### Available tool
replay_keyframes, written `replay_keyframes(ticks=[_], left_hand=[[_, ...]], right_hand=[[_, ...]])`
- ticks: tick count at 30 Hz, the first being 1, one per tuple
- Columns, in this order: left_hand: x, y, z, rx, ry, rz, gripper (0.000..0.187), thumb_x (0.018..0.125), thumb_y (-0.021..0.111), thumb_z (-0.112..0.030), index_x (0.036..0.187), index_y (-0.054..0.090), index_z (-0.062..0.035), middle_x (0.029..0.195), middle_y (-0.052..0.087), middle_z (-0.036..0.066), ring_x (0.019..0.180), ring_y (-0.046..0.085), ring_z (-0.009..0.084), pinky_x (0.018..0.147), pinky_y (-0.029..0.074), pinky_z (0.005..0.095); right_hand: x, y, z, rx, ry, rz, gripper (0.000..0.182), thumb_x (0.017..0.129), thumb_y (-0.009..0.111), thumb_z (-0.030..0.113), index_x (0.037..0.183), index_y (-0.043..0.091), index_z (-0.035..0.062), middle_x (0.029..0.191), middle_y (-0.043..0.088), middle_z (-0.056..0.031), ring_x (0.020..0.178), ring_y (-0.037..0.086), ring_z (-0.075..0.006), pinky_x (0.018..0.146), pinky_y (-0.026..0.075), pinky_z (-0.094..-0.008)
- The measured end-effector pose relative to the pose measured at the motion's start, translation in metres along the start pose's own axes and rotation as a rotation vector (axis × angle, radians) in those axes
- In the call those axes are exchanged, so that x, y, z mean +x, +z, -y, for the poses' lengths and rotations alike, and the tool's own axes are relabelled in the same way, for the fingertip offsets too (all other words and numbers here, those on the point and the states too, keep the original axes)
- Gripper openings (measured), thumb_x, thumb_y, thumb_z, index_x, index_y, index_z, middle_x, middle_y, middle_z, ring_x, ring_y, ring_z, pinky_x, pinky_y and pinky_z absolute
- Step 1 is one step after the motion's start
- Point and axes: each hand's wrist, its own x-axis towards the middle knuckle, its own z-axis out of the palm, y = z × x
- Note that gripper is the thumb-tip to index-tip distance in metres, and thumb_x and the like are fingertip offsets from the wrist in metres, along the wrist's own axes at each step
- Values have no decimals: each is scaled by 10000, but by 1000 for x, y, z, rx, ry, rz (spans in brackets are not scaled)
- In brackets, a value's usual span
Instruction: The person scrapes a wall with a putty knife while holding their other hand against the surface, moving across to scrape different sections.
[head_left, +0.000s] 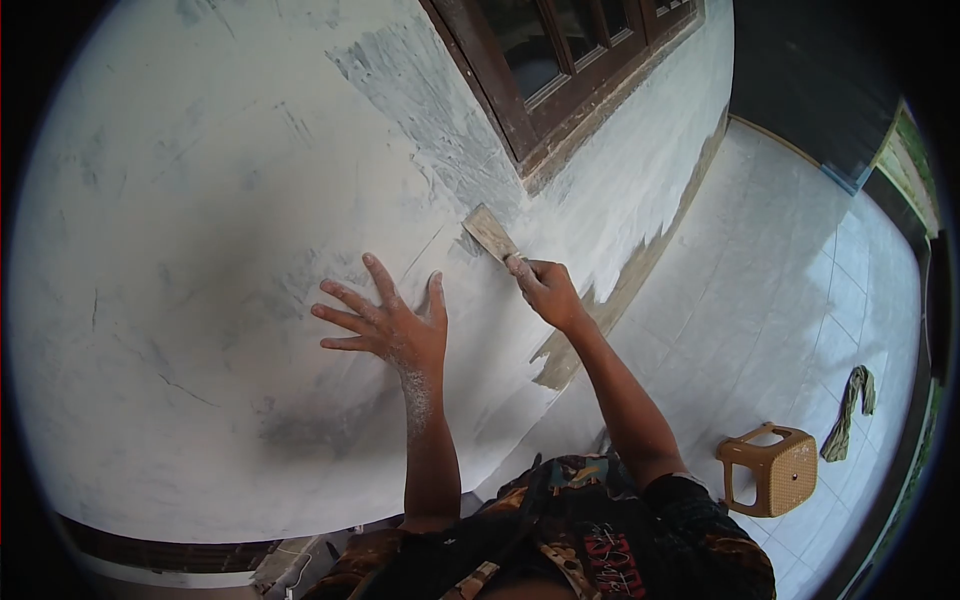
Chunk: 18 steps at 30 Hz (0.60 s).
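Apparently smoothing wall (230,200): right hand (549,293) grips scraper (491,233), left hand (402,328) at its eight o'clock, fingers splayed; next stroke likely needs even pressure.

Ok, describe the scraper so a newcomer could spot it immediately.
Find the brown-framed window in the whitish wall. Just below its lower corner, the right hand grips the scraper. Its flat, smeared blade differs from the empty, spread left hand.

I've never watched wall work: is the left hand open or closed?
The left hand is open: its fingers and thumb are spread apart.
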Motion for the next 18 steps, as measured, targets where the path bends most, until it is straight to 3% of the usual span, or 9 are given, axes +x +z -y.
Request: replay_keyframes(ticks=[6,11,18], left_hand=[[1,5,1,39,6,-42,1036,779,619,-717,1569,147,-241,1567,-145,321,1392,-168,603,929,-20,863],[0,5,1,48,5,-43,1054,770,621,-726,1570,137,-239,1566,-150,320,1392,-167,603,930,-20,864],[1,4,-1,48,0,-34,1062,768,629,-719,1570,135,-228,1564,-159,318,1390,-166,606,934,-19,863]], right_hand=[[-7,-2,-12,56,92,53,650,969,554,501,649,465,-58,540,323,-69,565,316,-141,504,329,-366],[5,-9,23,-43,-56,37,651,968,556,502,674,500,-76,541,314,-109,562,302,-160,506,334,-375],[-12,-5,-11,-43,45,47,663,966,552,512,683,500,-85,538,311,-106,567,292,-167,509,339,-388]])
